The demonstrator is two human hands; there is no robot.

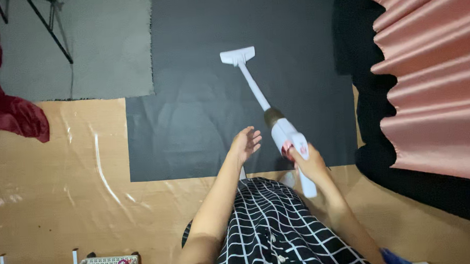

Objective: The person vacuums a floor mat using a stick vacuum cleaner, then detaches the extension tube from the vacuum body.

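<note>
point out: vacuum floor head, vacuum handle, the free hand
vacuum floor head (237,56), head view, middle of the white nozzle on the dark mat.
vacuum handle (300,145), head view, white grip just above the right hand (311,164).
left hand (246,143), head view, palm, fingers spread, holding nothing.

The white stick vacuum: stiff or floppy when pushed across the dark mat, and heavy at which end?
Probably stiff: the stick vacuum runs straight from the right hand to its floor head. Likely handle-heavy, since the bulky body sits near the grip. The flat head looks unlikely to roll.
</note>
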